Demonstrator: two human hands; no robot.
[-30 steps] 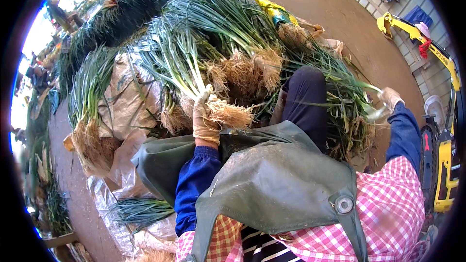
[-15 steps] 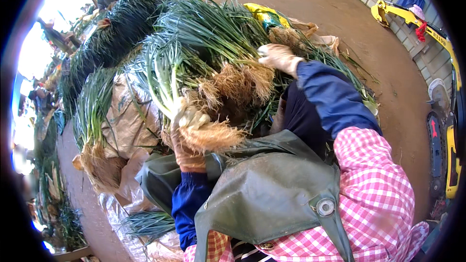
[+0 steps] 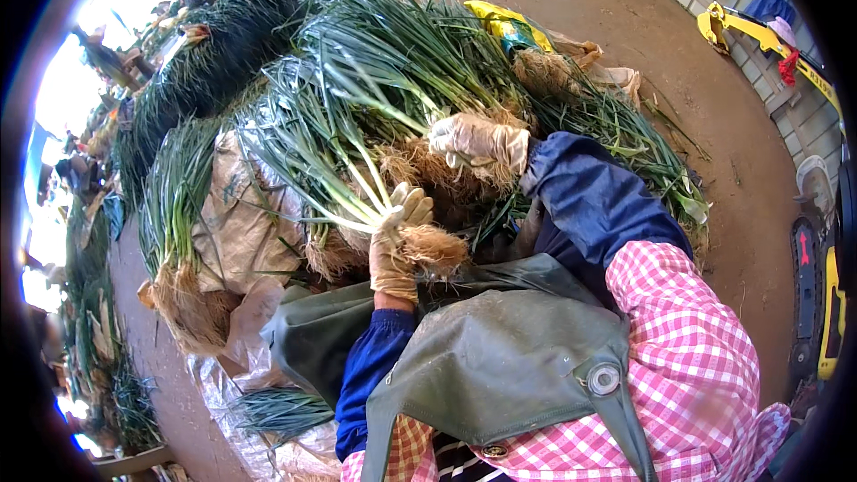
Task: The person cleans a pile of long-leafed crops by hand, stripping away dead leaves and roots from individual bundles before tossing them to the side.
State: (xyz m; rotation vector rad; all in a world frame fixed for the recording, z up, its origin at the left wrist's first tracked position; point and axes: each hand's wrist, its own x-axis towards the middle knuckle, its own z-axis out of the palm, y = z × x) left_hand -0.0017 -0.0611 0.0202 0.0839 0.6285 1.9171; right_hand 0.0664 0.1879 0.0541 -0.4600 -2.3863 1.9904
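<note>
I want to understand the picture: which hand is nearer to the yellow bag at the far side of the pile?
Right. The right hand rests on the roots just below the yellow bag; the left hand grips a root bunch lower, nearer the apron.

The big leek pile (image 3: 375, 89) fills the space in front of both hands. Sacks (image 3: 237, 223) block the left. The bare dirt floor (image 3: 625, 27) beyond is open.

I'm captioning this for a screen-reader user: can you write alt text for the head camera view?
A person's gloved left hand grips a bunch of green onions with white stalks and tan roots, while the gloved right hand rests on a large pile of long green onions. They wear a grey-green apron and pink checked sleeves, on a brown dirt floor.
</note>
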